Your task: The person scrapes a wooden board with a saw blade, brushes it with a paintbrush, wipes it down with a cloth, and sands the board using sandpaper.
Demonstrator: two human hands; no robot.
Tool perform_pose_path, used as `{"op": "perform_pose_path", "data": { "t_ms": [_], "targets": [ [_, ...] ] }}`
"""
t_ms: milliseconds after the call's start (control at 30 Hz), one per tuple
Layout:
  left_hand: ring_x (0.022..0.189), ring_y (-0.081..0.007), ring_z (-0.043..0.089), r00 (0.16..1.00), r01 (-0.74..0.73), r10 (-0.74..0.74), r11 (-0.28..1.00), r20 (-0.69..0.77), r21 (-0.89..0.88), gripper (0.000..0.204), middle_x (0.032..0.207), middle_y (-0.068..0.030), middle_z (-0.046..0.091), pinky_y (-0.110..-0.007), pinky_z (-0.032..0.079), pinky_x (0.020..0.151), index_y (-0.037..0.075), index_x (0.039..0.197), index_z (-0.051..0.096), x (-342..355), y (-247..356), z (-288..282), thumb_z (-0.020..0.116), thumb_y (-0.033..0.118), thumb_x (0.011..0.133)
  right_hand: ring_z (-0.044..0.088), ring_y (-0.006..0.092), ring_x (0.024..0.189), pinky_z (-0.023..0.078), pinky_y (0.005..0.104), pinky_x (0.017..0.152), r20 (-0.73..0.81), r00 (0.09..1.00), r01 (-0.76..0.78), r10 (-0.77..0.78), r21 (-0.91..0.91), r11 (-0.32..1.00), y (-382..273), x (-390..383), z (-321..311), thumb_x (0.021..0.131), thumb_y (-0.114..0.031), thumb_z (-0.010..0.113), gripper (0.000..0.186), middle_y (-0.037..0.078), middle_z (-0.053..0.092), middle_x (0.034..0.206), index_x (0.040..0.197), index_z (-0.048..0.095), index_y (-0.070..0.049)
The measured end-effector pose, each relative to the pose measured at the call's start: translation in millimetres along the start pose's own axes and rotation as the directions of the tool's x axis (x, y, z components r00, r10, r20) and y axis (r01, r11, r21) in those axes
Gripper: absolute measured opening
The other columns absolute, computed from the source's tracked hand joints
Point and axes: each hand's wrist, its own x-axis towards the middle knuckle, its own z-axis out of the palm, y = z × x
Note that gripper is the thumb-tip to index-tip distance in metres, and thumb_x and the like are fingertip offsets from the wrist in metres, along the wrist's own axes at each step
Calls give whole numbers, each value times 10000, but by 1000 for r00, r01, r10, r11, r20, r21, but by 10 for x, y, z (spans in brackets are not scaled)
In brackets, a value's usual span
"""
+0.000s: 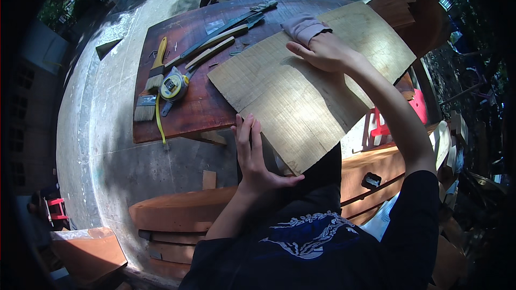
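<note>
Here, the right hand's (325, 52) fingers hold a bunched, soft, pale purple cloth (302, 28) on the wooden board (290, 96), maybe to rub it. The left hand (253, 158) is spread, not gripping, with fingertips at the board's near-left edge and thumb by its near corner, perhaps to keep it still. The flat, yellowish board has thin lines. It lies on the right side of the shiny red-brown table (196, 114), past its near edge. By the left edge sits a bristly brush (145, 108).

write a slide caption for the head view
The right hand holds a greyish cloth against a pale rectangular wooden board; the left hand touches its edge.
</note>
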Motion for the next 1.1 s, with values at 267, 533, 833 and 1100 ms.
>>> {"op": "perform_pose_path", "data": {
  "t_ms": [267,533,833,1100],
  "targets": [
    [1577,-572,341,999,35,-35,999,2,-24,1528,1641,-290,391,-708,234,1300,-133,1587,420,39,-24,-53,886,891,554,660,512,1135,486,550,1060,-195,978,53,-69,-86,995,223,-948,222,1091,-654,485,767,346,706,1121,1198,702,74],
    [1592,-583,276,999,17,-15,998,32,-64,1507,1659,-282,332,-738,224,1289,-90,1631,343,33,22,-75,870,885,610,356,426,1620,83,556,1369,-285,930,-285,231,-165,944,1431,-1945,491,1109,-652,430,851,297,493,1646,1664,434,-7],
    [1565,-554,323,998,36,-35,999,47,-30,1488,1626,-311,355,-747,275,1275,-87,1620,346,6,0,-44,837,911,631,257,364,1675,29,576,1374,-312,947,-125,78,-135,983,1040,-802,277,1080,-776,356,995,255,322,1769,1730,294,-25],
    [1563,-589,308,1000,-10,10,1000,2,-23,1534,1655,-336,347,-721,290,1260,-98,1633,336,9,1,34,708,1016,646,282,343,1665,74,526,1385,-273,932,-238,240,39,970,2065,-631,-85,1110,-744,286,930,232,403,1734,1715,342,-40]
  ]
}}
